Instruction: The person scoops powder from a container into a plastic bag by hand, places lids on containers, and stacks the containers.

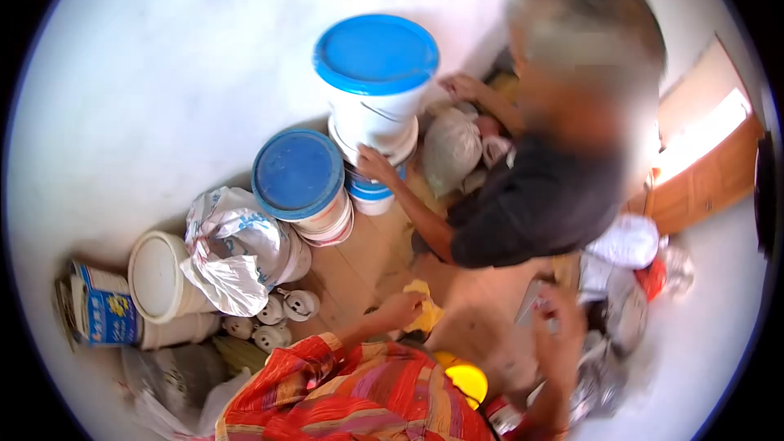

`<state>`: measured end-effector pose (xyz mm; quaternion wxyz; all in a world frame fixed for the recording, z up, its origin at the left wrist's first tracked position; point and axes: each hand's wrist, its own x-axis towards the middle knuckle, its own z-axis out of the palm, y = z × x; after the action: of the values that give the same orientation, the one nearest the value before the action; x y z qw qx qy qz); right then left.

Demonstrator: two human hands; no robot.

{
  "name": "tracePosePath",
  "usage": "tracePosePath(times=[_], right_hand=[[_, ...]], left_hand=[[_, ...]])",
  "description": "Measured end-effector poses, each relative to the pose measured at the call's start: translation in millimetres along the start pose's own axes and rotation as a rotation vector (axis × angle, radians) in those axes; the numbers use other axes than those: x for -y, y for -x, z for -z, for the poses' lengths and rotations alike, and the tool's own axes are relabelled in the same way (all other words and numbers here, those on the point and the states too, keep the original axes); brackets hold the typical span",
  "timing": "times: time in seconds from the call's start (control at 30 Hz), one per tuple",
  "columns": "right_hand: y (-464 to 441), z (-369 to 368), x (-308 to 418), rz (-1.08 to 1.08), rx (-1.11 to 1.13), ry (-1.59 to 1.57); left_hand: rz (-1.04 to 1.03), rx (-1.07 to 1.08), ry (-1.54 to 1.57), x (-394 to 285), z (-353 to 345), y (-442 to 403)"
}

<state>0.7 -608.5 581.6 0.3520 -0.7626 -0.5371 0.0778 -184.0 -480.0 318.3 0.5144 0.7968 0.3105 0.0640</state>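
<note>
My left hand (403, 310) is closed on a crumpled yellow cloth (426, 307) that hangs beside the fingers, above the floor. My right hand (558, 322) is raised on the right and smeared by motion; a small pale patch shows at its fingers, too blurred to name. Across from me a person in a dark shirt (543, 196) has one hand (376, 165) against the lower side of a stacked white bucket (371, 118) with a blue lid (377, 51). This person's other hand (461, 86) is just right of that bucket.
Another blue-lidded bucket (298, 173), a white plastic bag (233, 237) and a cream-lidded bucket (158, 276) line the wall on the left. Several small white round fixtures (300, 305) lie near them. Plastic bags (627, 310) lie on the right; a yellow round object (468, 382) is below me.
</note>
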Motion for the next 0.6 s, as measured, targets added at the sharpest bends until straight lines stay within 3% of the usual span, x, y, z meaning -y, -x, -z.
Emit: tracePosePath(times=[0.1, 0.2, 0.23, 0.3, 0.43, 0.57, 0.6], right_hand=[[19.8, -52.6, -47.6, -0.066, 0.202, -0.048], [44.1, -86.1, -72.6, -0.143, 0.293, -0.132], [53.1, -99.1, -86.6, -0.149, 0.310, -0.138], [71.6, -119.2, -115.0, -0.347, 0.229, -0.161], [92.9, -126.4, -113.6, -0.491, 0.306, -0.201], [131.0, -149.0, -127.3, -0.358, 0.357, -0.210], [116.5, -151.0, -95.7, -0.416, 0.319, -0.315]], left_hand=[[-0.124, -0.060, 0.030, -5.4, -6.9, -4.0], [-0.116, 0.085, -0.002, -22.4, -4.2, -5.3], [-0.098, 0.086, 0.005, -24.8, -5.2, -6.4], [-0.256, 0.024, 0.038, -25.0, -14.5, -8.6], [-0.283, 0.069, 0.110, -50.4, -7.9, -1.4], [-0.246, 0.149, 0.095, -62.2, -17.8, 7.5], [-0.274, 0.175, 0.155, -67.8, -17.5, 10.6]])
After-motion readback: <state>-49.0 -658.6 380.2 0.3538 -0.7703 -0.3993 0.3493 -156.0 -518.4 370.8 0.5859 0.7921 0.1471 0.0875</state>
